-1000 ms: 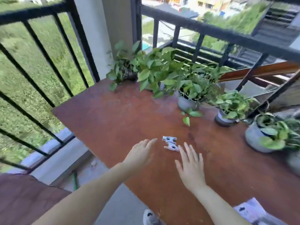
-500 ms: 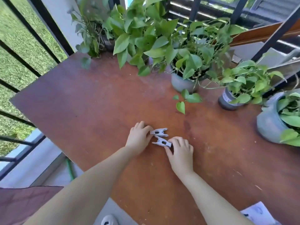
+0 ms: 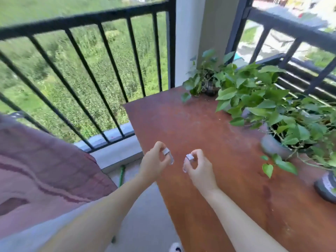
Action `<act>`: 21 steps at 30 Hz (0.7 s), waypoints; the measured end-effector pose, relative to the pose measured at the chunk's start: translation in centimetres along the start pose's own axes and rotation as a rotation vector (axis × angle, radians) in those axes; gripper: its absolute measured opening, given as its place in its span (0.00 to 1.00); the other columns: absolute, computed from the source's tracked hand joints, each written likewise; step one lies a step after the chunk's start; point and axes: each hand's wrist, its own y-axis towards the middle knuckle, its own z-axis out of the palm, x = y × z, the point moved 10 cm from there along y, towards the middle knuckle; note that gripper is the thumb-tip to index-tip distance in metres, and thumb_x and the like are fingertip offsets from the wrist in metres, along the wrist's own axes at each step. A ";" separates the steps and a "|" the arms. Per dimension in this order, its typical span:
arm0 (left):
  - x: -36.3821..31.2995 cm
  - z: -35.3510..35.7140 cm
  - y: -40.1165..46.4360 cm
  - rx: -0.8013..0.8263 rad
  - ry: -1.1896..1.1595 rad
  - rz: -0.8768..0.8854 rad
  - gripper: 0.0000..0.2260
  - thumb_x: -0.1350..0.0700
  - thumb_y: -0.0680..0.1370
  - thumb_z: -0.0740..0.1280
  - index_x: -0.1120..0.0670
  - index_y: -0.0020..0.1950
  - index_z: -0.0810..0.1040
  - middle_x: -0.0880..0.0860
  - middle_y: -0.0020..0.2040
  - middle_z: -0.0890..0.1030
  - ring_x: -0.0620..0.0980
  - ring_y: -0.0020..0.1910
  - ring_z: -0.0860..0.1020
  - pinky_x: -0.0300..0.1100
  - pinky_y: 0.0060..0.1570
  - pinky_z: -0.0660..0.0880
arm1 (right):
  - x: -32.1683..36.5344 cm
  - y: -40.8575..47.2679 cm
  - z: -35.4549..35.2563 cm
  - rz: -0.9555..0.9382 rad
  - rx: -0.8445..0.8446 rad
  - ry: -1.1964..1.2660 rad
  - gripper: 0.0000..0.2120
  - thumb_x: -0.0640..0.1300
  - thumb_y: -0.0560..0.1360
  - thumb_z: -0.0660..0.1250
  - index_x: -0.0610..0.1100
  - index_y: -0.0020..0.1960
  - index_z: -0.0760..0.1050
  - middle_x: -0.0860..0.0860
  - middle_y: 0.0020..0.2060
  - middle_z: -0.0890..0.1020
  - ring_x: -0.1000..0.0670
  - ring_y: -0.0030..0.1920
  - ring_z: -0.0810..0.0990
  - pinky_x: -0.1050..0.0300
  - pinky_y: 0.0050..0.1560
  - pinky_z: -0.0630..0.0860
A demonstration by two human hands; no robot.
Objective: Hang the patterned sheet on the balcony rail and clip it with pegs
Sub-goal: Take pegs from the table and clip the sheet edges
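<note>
- My left hand (image 3: 154, 160) is pinching one peg (image 3: 168, 155); my right hand (image 3: 199, 165) is pinching another (image 3: 188, 160), both raised above the table (image 3: 209, 124).
- The sheet (image 3: 45, 170) is lying at left, near the rail (image 3: 81, 20).

Bare table (image 3: 190, 128) ahead gives room; plants (image 3: 254, 99) crowd right, rail (image 3: 87, 20) bars far left.
</note>
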 end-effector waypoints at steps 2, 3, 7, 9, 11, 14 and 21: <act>2.2 -4.7 -1.9 -0.079 0.045 -0.028 0.04 0.59 0.75 0.64 0.55 0.45 0.68 0.48 0.30 0.72 0.46 0.28 0.69 0.37 0.30 0.64 | 3.6 0.0 3.2 -0.095 0.048 -0.047 0.06 0.42 0.73 0.64 0.49 0.43 0.67 0.49 0.39 0.77 0.47 0.40 0.75 0.52 0.43 0.70; 3.9 -8.0 -3.4 -0.136 0.048 -0.060 0.04 0.58 0.75 0.65 0.56 0.46 0.70 0.49 0.32 0.72 0.48 0.30 0.71 0.39 0.32 0.64 | 6.2 -0.5 5.7 -0.167 0.096 -0.065 0.04 0.42 0.73 0.64 0.48 0.44 0.69 0.48 0.40 0.77 0.47 0.41 0.75 0.52 0.43 0.70; 11.9 -20.4 -12.4 -0.367 0.035 -0.180 0.06 0.49 0.73 0.64 0.51 0.41 0.70 0.49 0.35 0.73 0.50 0.36 0.72 0.43 0.38 0.66 | 15.4 -4.5 17.0 -0.441 0.310 -0.168 0.08 0.42 0.74 0.65 0.41 0.52 0.74 0.44 0.46 0.79 0.42 0.47 0.78 0.50 0.45 0.73; 16.3 -25.8 -18.6 -0.452 0.047 -0.267 0.06 0.48 0.74 0.64 0.48 0.41 0.71 0.45 0.34 0.72 0.49 0.36 0.72 0.44 0.39 0.69 | 19.8 -8.0 23.4 -0.543 0.417 -0.261 0.10 0.42 0.74 0.65 0.40 0.53 0.74 0.42 0.48 0.79 0.39 0.48 0.78 0.47 0.45 0.72; 20.7 -30.9 -25.7 -0.549 0.053 -0.366 0.06 0.47 0.75 0.65 0.45 0.40 0.71 0.46 0.34 0.74 0.50 0.37 0.75 0.46 0.41 0.72 | 24.1 -12.8 29.8 -0.644 0.518 -0.303 0.10 0.43 0.74 0.64 0.40 0.54 0.73 0.42 0.51 0.78 0.39 0.51 0.77 0.48 0.45 0.72; 25.9 -37.6 -36.8 -0.671 0.083 -0.491 0.09 0.46 0.75 0.63 0.42 0.35 0.67 0.49 0.29 0.73 0.51 0.35 0.74 0.50 0.43 0.75 | 30.4 -21.9 38.6 -0.768 0.706 -0.283 0.11 0.45 0.76 0.61 0.43 0.56 0.72 0.45 0.51 0.76 0.41 0.51 0.75 0.50 0.46 0.71; 34.3 -51.5 -59.5 -0.924 0.150 -0.737 0.12 0.38 0.71 0.57 0.43 0.33 0.66 0.48 0.28 0.70 0.49 0.32 0.72 0.48 0.39 0.73 | 43.4 -42.9 53.9 -1.043 0.973 -0.154 0.06 0.46 0.77 0.60 0.44 0.48 0.73 0.52 0.39 0.71 0.51 0.39 0.69 0.58 0.37 0.63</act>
